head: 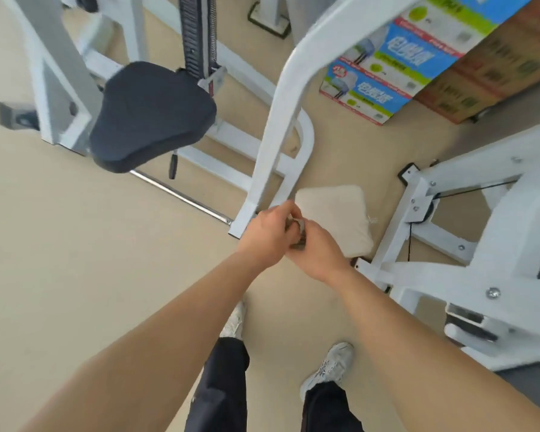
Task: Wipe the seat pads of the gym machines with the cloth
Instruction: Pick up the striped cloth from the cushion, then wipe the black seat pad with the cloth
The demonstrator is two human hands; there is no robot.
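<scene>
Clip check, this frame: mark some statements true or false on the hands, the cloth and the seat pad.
1. The left hand and right hand together hold a small bunched cloth. True.
2. The cloth touches the black seat pad. False: the pad sits up and to the left in the view, apart from both hands.
3. A cream cushion lies on the floor just beyond the hands. True.
4. The printed boxes stand at the left edge of the view. False: they are stacked at the upper right.
</scene>
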